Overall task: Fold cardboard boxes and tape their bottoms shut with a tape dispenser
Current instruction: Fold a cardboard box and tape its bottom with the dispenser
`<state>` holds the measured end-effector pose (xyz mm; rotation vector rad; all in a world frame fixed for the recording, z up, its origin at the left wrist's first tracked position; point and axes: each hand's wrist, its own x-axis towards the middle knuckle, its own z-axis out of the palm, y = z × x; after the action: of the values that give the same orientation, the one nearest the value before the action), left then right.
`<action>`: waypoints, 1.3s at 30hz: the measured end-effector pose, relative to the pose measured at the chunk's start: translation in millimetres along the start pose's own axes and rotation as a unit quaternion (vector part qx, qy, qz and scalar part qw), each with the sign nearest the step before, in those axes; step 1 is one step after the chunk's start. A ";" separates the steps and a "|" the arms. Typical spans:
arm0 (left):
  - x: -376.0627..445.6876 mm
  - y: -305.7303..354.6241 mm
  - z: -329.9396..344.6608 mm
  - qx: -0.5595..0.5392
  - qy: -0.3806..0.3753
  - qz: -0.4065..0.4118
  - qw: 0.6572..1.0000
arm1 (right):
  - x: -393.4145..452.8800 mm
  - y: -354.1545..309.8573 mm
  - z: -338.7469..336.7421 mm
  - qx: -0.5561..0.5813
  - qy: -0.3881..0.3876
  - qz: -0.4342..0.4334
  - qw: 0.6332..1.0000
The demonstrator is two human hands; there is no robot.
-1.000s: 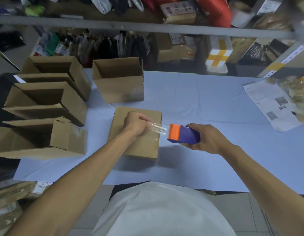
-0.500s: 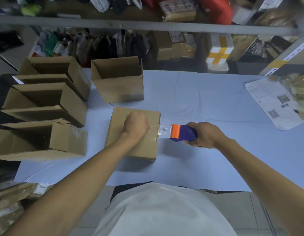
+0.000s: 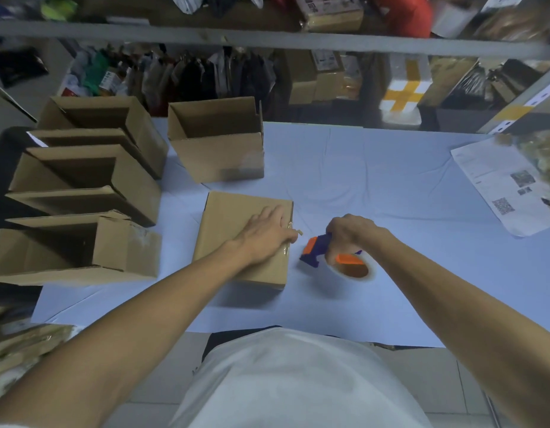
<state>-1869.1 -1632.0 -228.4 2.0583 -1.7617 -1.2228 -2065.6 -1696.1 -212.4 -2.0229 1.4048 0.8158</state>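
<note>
The left hand [image 3: 269,234] lies flat on the upturned bottom of the cardboard box [image 3: 236,239], its fingers [image 3: 275,213] straight and spread, pressing near the box's right edge where a shiny strip of clear tape [image 3: 283,253] runs across and down over that edge. It grips nothing; it only holds the tape and flaps down. The box sits on the pale blue surface [image 3: 391,186] in front of the person, its long axis running away from the body, so the taped seam appears to cross it from left to right.

Just to the right, apart from the box, the right hand [image 3: 349,231] curls round the purple and orange tape dispenser [image 3: 321,251], whose roll [image 3: 354,270] rests on or just above the surface. Its orange end points toward the box's right side. No tape can be made out between dispenser and box, so the strip looks cut.

The next move probably belongs to the left hand, already on the box: smooth the tape end down the right side, then lift the box away. The finished boxes lie to the left: 3 boxes [image 3: 82,193] on their sides in a row, and 1 open box [image 3: 218,143] standing behind.
</note>
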 end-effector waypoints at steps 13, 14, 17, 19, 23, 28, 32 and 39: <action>3.3 12.4 0.9 -0.259 -0.006 -0.049 0.965 | -46.4 38.6 28.8 0.192 0.240 -0.164 0.937; 1.8 12.2 0.9 -0.295 -0.020 -0.051 0.954 | -46.5 36.4 29.4 0.196 0.242 -0.172 0.935; -3.1 11.5 0.1 -0.342 -0.001 -0.059 0.938 | -45.4 31.3 31.3 0.200 0.248 -0.190 0.929; -6.0 10.9 -1.1 -0.348 0.021 -0.068 0.935 | -44.4 28.6 31.4 0.206 0.251 -0.197 0.925; -11.9 9.4 -6.7 -0.352 0.025 -0.069 0.933 | -40.9 24.0 28.0 0.205 0.256 -0.208 0.921; -10.8 4.8 -9.4 -0.285 0.076 -0.099 0.950 | -39.3 17.6 23.6 0.185 0.243 -0.221 0.926; -14.2 -5.4 -10.4 -0.234 0.113 -0.132 0.956 | -41.7 16.4 26.4 0.147 0.232 -0.227 0.934; -23.4 -21.2 -29.7 -0.154 0.107 -0.183 0.965 | -52.4 59.3 36.5 0.106 0.224 -0.156 0.956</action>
<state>-1832.8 -1616.1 -210.9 2.2790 -1.0536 -1.2109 -2142.3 -1655.7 -203.6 -2.2608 1.2783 0.0647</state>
